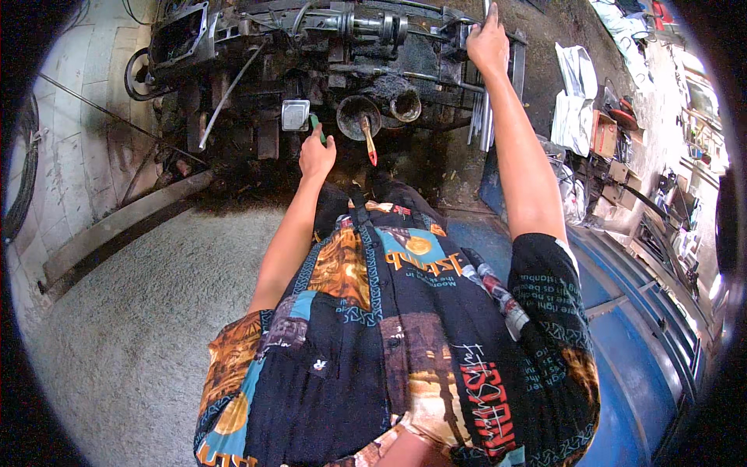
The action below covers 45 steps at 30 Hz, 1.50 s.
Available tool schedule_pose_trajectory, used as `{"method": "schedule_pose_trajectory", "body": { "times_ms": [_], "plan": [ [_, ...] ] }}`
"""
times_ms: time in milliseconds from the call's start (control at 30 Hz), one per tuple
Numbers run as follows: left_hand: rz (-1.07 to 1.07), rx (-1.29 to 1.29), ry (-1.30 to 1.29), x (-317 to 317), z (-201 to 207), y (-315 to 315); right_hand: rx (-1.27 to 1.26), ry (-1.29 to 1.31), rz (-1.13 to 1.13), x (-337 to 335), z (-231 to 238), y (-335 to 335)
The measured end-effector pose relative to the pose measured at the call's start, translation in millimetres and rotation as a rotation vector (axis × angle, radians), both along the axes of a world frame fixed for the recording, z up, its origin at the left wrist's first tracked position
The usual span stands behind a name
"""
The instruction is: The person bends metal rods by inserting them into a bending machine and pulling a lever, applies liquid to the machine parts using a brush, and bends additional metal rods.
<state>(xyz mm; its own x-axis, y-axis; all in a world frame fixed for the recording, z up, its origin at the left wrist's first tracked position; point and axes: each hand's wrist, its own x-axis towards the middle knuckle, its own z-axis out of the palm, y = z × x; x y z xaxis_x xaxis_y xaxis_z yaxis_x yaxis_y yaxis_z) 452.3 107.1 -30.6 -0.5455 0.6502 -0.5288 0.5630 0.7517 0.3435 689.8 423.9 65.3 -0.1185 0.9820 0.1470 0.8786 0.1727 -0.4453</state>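
My left hand (317, 158) is closed around a slim green handle (316, 124) at the front of a dark, greasy machine (311, 47). Just beyond that handle sits a pale square metal cover or tray (296, 115). My right arm reaches far forward, and my right hand (489, 48) is closed on a thin metal rod (491, 9) at the machine's right end. To the right of my left hand, a paintbrush (369, 144) leans out of a round metal bowl (348, 109). A second, grimy round container (405, 106) stands beside the bowl.
A bare rod (226, 101) slants down from the machine at left. Pipes (128, 222) run along the tiled wall (93, 86). Blue metal sheeting (615, 342) lies at right, below cluttered parts, a white sheet (574, 93) and an orange-brown box (604, 134). Rough grey floor (156, 311) spreads at left.
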Motion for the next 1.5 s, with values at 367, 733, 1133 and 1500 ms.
{"method": "schedule_pose_trajectory", "body": {
  "times_ms": [367,733,1133,1500],
  "plan": [
    [0.009,0.010,-0.013,-0.8,-1.7,-0.7,-0.019,0.033,-0.014,-2.3,0.6,-0.9],
    [-0.010,0.009,0.008,-0.8,-1.4,0.8,0.052,-0.011,-0.009,-5.6,-0.8,-1.6],
    [-0.017,-0.014,0.007,-2.4,-0.3,2.0,0.011,0.003,0.014,-6.0,4.8,-2.0],
    [0.007,-0.033,-0.016,-2.5,5.2,4.5,-0.002,-0.001,-0.006,-6.0,0.5,-0.1]
  ]
}}
